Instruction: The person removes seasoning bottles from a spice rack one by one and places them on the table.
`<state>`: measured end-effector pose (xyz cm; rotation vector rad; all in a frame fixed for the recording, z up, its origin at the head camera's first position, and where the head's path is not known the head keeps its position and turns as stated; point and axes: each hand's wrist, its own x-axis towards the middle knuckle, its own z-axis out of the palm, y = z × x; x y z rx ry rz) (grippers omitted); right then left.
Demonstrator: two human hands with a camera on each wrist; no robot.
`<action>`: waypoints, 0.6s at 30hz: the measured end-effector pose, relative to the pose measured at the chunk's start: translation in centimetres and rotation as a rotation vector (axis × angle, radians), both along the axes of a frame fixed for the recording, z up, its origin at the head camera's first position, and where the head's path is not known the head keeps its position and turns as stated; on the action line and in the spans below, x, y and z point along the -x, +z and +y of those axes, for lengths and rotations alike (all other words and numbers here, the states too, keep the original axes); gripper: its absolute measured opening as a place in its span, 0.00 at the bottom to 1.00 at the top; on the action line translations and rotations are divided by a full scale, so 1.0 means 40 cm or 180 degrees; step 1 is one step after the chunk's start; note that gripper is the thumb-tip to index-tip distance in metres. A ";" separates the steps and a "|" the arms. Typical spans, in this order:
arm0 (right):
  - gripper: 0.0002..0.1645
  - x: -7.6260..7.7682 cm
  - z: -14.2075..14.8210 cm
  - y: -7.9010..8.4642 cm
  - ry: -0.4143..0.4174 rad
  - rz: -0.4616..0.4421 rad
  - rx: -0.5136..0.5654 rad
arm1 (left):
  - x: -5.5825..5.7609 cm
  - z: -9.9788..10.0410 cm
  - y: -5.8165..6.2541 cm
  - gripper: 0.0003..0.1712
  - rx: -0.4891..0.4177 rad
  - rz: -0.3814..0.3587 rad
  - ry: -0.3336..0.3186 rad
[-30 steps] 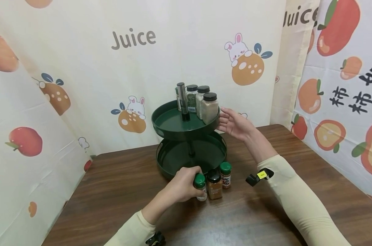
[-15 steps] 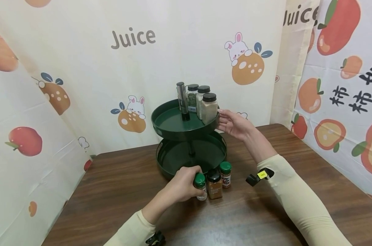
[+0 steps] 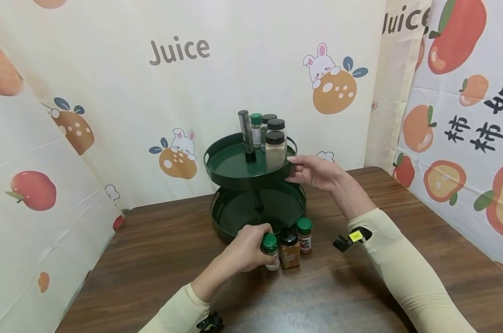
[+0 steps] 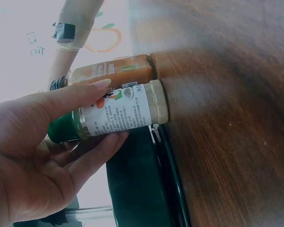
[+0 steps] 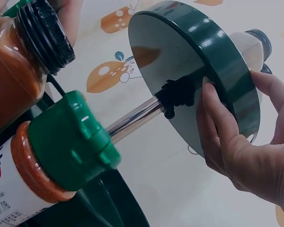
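My left hand [image 3: 248, 249] grips a green-capped spice jar [image 4: 120, 112] standing on the table in front of the two-tier rack. Its thumb lies along the label side. My right hand [image 3: 315, 172] pinches the rim of the rack's dark green upper tray [image 3: 235, 178], thumb outside and fingers underneath in the right wrist view. On that tray stand a green-capped jar [image 3: 256, 132] and several black-capped jars, the nearest a pale-filled jar [image 3: 275, 150]. Beside the held jar are a black-capped jar of orange-brown spice [image 3: 290, 252] and a green-capped jar of red spice [image 3: 304, 237].
The rack's lower tray [image 3: 239, 212] sits on the brown wooden table [image 3: 160, 259], just behind the front jars. A metal post [image 3: 246, 134] rises through the upper tray. Printed cloth [image 3: 260, 69] hangs behind and at both sides.
The upper tray has turned: its pale-filled jar came forward and left, and the green-capped jar appeared right of the post. My right hand moved slightly left and down with the rim. My left hand stayed put.
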<state>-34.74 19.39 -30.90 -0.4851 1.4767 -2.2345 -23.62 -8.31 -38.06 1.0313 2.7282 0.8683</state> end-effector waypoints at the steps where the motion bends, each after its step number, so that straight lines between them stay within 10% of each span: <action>1: 0.14 0.000 0.000 0.001 0.0020 0.0005 -0.0010 | 0.000 0.000 0.000 0.25 0.0001 0.0003 0.0000; 18: 0.34 0.017 -0.019 -0.011 -0.0617 -0.0156 0.0250 | 0.000 0.001 0.003 0.25 0.0041 0.0038 0.0021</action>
